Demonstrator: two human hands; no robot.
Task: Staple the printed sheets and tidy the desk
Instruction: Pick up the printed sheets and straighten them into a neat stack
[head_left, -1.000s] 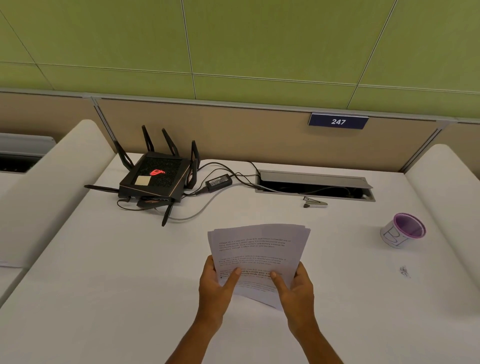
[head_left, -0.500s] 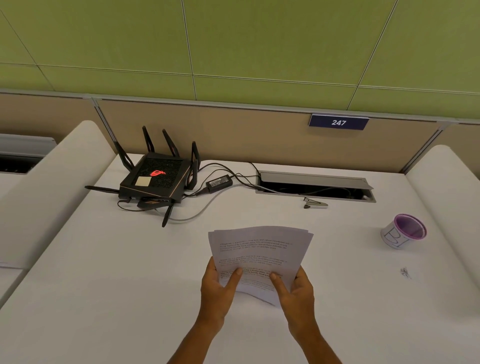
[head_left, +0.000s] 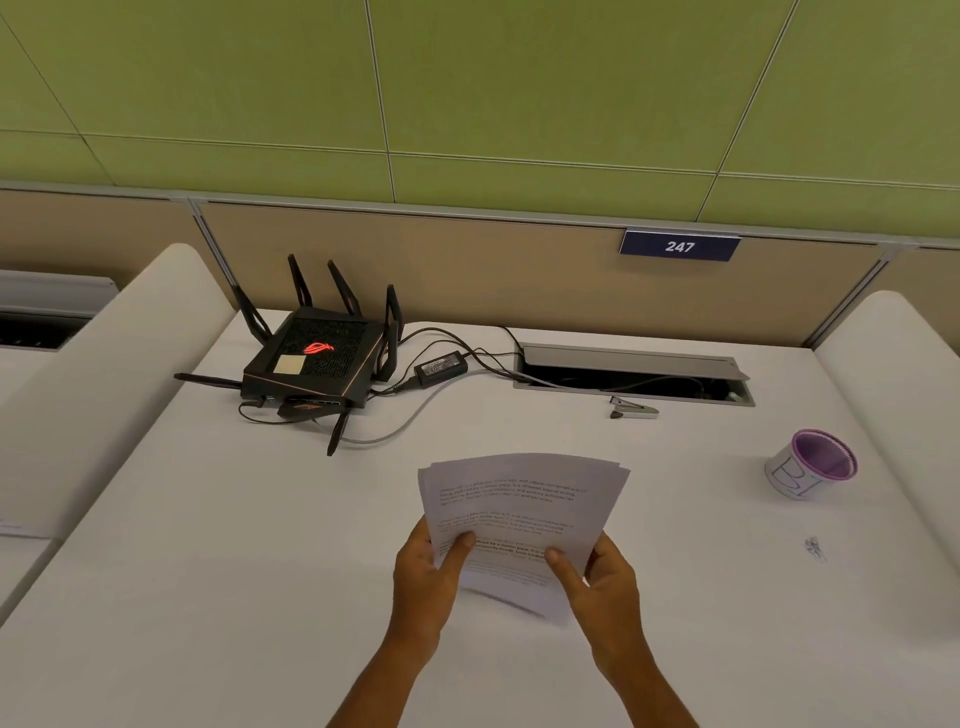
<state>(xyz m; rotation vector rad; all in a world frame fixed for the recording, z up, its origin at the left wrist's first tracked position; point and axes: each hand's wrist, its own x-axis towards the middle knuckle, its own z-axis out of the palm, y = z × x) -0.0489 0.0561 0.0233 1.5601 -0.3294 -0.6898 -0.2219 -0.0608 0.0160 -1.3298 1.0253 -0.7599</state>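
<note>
A small stack of printed sheets (head_left: 522, 499) is held up above the white desk (head_left: 208, 545), slightly fanned at the top edge. My left hand (head_left: 428, 577) grips the stack's lower left corner, thumb on the front. My right hand (head_left: 602, 582) grips the lower right corner the same way. A small silver stapler (head_left: 634, 409) lies on the desk beyond the sheets, just in front of the cable tray. A few loose staples or clips (head_left: 814, 546) lie on the desk to the right.
A black router (head_left: 311, 358) with antennas, a power adapter (head_left: 440, 367) and cables sit at the back left. An open cable tray (head_left: 634, 374) is set in the desk's rear. A purple-rimmed paper cup (head_left: 813, 465) lies at the right. Padded dividers flank both sides.
The sheets and both hands have drifted slightly down and toward me; the grip is unchanged.
</note>
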